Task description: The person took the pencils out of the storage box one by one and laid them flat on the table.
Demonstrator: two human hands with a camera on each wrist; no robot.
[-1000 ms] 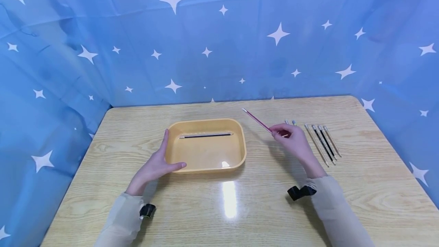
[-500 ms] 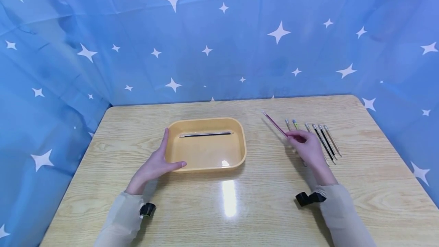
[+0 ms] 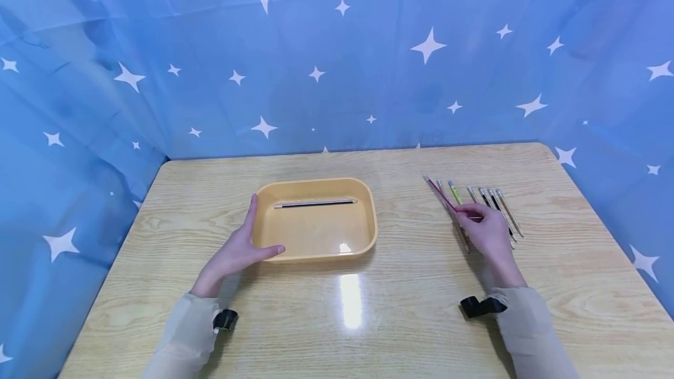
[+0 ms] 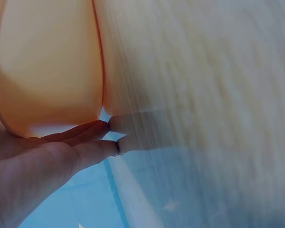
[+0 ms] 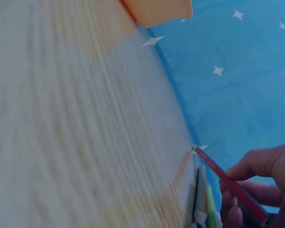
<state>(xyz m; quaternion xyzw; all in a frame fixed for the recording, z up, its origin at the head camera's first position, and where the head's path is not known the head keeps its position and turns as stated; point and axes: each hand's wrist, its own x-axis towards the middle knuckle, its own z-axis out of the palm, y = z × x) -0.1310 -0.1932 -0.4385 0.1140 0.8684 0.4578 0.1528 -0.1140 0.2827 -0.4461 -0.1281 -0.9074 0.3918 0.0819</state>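
Note:
In the head view my left hand (image 3: 231, 255) rests at the left end of a yellow-orange plastic tray (image 3: 316, 257), thumb along its front rim. The left wrist view has its fingers lying straight against the tray's outer side. One dark pencil (image 3: 316, 204) lies inside, near the back wall. My right hand (image 3: 487, 230) pinches a red pencil (image 3: 440, 193) between thumb and fingers, its eraser end pointing away to the left. Beneath and beside that hand several pencils lie in a row, among them a green one (image 3: 455, 192) and a wood-coloured one (image 3: 509, 212). The hand partly covers them.
The wood-grain table (image 3: 411, 320) carries the tray left of centre and the pencil row on the right. A blue curtain (image 3: 337, 75) with white stars hangs behind the table's back edge and at both sides.
My right hand has moved right with the red pencil, from beside the tray to over the pencil row, and the pencil is lower. The left hand and tray have stayed put.

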